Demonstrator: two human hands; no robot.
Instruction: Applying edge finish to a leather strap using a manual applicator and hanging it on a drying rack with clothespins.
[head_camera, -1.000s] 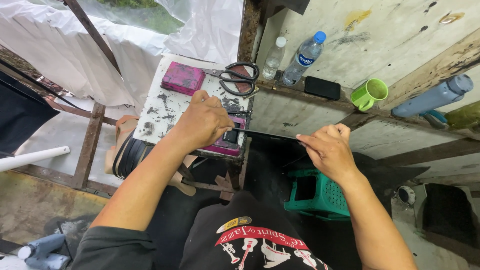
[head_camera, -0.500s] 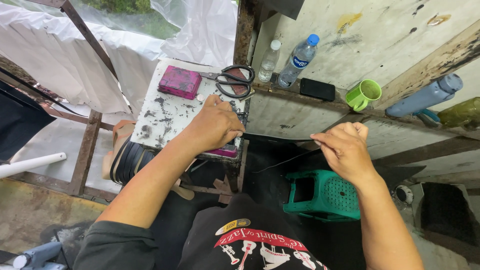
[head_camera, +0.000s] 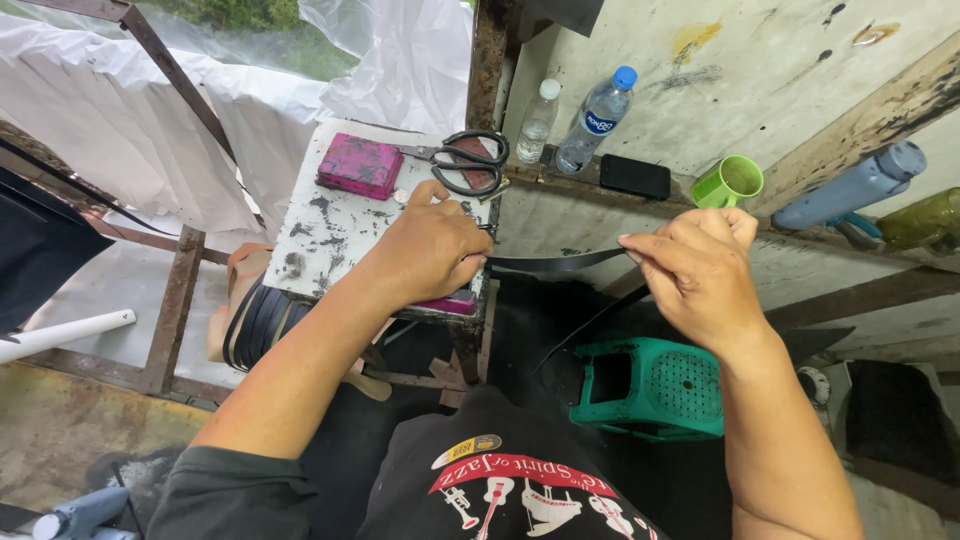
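My left hand (head_camera: 432, 248) rests closed on the right edge of a small white worn table (head_camera: 330, 235), pressing one end of a black strap (head_camera: 555, 263) there. My right hand (head_camera: 695, 268) pinches the strap's other end and holds it stretched level in the air, right of the table. A second thin black strip hangs down below the strap toward the green stool (head_camera: 650, 387). A pink block (head_camera: 360, 166) and black-handled scissors (head_camera: 462, 160) lie at the table's far side.
A ledge along the wall holds two plastic bottles (head_camera: 594, 120), a black phone (head_camera: 634, 176), a green mug (head_camera: 728, 182) and a blue-grey flask (head_camera: 850, 187). A rusty metal frame with white plastic sheeting (head_camera: 180, 120) stands left. Stacked sandal soles (head_camera: 250, 320) lie under the table.
My right hand has moved right and a little up, drawing the black strap out longer from under my left hand. The left hand has stayed on the table edge.
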